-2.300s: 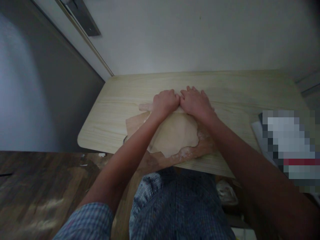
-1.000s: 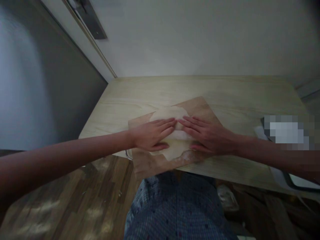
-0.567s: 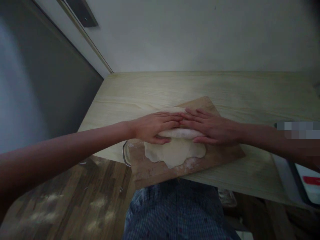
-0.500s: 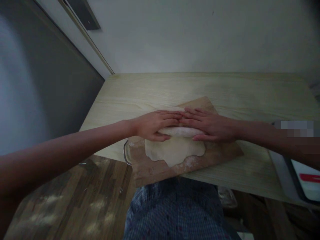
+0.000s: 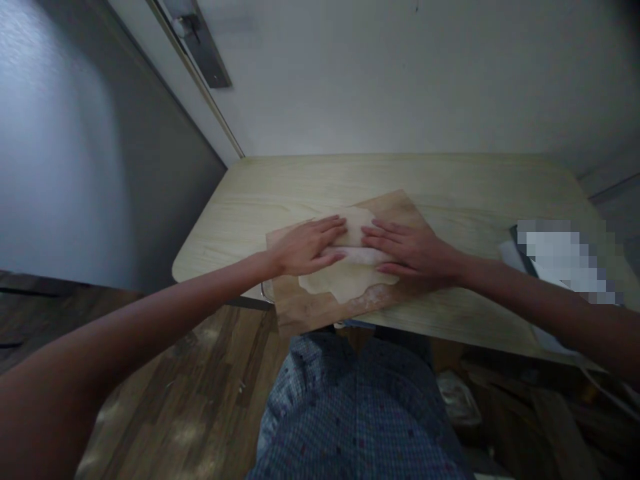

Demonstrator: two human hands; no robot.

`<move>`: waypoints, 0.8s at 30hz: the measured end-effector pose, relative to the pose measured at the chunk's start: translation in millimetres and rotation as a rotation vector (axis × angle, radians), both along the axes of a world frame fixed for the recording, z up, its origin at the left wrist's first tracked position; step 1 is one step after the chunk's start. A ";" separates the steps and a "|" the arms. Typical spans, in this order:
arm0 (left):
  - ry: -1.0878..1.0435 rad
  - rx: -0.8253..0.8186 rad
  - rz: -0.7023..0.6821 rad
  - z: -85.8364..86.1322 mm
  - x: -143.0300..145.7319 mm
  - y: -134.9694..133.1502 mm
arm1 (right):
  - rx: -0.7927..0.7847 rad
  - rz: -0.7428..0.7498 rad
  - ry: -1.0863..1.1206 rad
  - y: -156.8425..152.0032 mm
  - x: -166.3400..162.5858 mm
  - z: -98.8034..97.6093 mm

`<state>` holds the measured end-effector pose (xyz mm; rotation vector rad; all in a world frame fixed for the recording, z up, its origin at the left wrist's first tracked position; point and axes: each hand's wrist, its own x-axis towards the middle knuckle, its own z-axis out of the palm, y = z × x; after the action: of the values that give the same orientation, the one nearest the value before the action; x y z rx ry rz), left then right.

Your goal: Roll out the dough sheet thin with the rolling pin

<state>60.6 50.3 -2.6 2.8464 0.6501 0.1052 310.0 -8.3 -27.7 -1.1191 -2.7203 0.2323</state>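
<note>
A thin sheet of pale dough [image 5: 340, 285] lies on a floured brown board [image 5: 300, 317] with an uneven near edge. Across the dough runs a whitish rolling pin [image 5: 360, 255], its ends covered by my hands. My left hand [image 5: 313, 243] rests flat over the pin's left end, fingers stretched out and thumb apart. Over the right end lies my right hand [image 5: 405, 250], palm down with fingers spread. A gap between the two hands shows the middle of the pin and the dough beyond it.
The board sits on a light wooden table [image 5: 475, 187], its near corner jutting past the front edge. A metal handle-like loop [image 5: 267, 291] shows at the board's left. Right of my forearm lies a partly blurred flat object [image 5: 525, 260]. A white wall or door stands behind.
My hands have moved apart, uncovering the pin's middle and more dough behind it. The view has shifted, bringing the door handle and more of the table's left corner into sight.
</note>
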 end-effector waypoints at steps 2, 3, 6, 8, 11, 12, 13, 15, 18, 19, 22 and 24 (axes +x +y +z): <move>-0.034 -0.040 0.133 0.5 0.8 0.5 | -0.044 -0.102 0.031 -1.5 0.4 0.5; -0.056 -0.064 0.202 0.7 1.3 3.1 | -0.078 -0.165 0.046 -0.6 0.6 0.8; -0.086 -0.140 0.361 0.1 2.0 16.2 | -0.175 -0.359 0.062 5.5 0.0 2.9; -0.068 -0.177 0.439 -1.4 1.5 24.5 | -0.194 -0.464 0.038 9.2 -2.1 5.1; -0.039 -0.176 0.561 -3.9 0.6 30.3 | -0.173 -0.566 -0.011 11.5 -5.8 8.6; -0.032 -0.163 0.591 -4.5 0.8 30.8 | -0.166 -0.593 -0.021 11.8 -6.8 9.3; -0.028 -0.146 0.611 -5.0 1.2 31.1 | -0.162 -0.621 -0.027 12.2 -7.5 9.6; -0.025 -0.107 0.630 -5.5 2.9 32.0 | -0.148 -0.685 -0.035 13.7 -8.2 9.4; -0.026 -0.066 0.639 -6.3 5.4 33.0 | -0.128 -0.769 -0.047 14.8 -9.0 7.2; -0.018 -0.059 0.639 -6.7 5.7 31.9 | -0.125 -0.790 -0.049 13.4 -9.7 6.2; 0.012 -0.029 0.617 -7.4 2.6 17.8 | -0.086 -0.784 -0.018 -1.0 -14.5 3.4; 0.030 0.021 0.570 -7.4 -2.2 0.1 | -0.027 -0.741 0.026 -17.1 -19.3 2.3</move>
<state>58.4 50.3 -10.0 2.5946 1.4513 0.1589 290.8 -25.4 -25.4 -1.9956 -2.0886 0.1617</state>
